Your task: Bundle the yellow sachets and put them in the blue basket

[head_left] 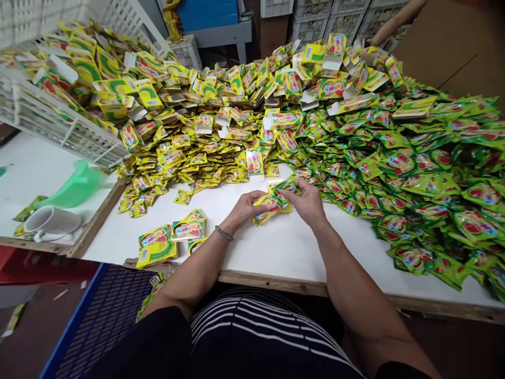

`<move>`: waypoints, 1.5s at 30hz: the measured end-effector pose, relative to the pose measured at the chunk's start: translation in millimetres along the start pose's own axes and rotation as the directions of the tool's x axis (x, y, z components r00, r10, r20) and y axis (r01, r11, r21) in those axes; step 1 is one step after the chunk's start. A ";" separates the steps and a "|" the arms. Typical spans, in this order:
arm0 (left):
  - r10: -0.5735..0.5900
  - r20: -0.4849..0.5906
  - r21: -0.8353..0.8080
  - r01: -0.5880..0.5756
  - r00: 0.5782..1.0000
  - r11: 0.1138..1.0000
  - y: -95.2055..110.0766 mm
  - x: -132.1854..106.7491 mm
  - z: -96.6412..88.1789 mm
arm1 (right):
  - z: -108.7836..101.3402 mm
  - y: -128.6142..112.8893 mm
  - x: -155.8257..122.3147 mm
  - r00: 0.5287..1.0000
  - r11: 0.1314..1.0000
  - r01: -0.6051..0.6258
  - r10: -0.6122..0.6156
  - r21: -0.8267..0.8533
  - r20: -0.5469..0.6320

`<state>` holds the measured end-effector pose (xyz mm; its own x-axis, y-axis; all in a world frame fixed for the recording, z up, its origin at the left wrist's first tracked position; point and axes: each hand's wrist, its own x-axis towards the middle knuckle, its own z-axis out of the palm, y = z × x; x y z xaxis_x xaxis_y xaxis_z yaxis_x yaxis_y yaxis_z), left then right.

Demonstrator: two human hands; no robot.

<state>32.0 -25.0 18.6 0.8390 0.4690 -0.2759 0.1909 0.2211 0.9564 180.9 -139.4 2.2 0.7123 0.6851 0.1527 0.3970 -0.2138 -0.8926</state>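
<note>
My left hand (245,208) and my right hand (305,201) meet over the white table (276,247), both closed on a small stack of yellow and green sachets (274,200). The left grips the stack's left end, the right pinches its right end, where a green sachet sticks out. A big heap of green sachets (414,163) lies just to the right. Yellow sachets (189,158) spread behind and to the left. Flat yellow cartons (276,79) are piled at the back.
Three filled yellow boxes (169,239) lie near the table's front left. A white crate (59,123) of cartons, a green scoop (77,184) and a white mug (51,221) stand at left. A blue crate (98,316) sits below. Another person's arm (394,23) shows at far back right.
</note>
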 end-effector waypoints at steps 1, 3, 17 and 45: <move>-0.006 -0.015 -0.019 0.005 1.000 1.000 0.0 -0.3 0.5 | 0.9 -1.5 -0.6 1.000 1.000 0.017 -0.018 -0.020 -0.023; -0.006 -0.042 -0.052 0.004 0.999 0.999 -0.2 -0.8 1.4 | 1.2 -3.3 -1.1 0.996 0.997 0.062 -0.065 -0.050 -0.067; 0.047 0.017 -0.073 -0.046 0.999 0.996 -5.3 -1.0 0.1 | -1.6 2.8 -0.6 0.980 0.996 0.088 -0.088 0.009 0.180; 0.224 0.002 0.056 -0.224 0.975 0.973 -5.1 -2.5 6.2 | 15.6 -7.6 -5.5 0.988 0.955 -0.107 0.072 0.276 0.134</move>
<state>32.1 -32.5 15.0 0.8615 0.5048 -0.0546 0.0267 0.0624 0.9977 164.9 -130.6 1.5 0.6551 0.7549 0.0303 0.1434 -0.0848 -0.9860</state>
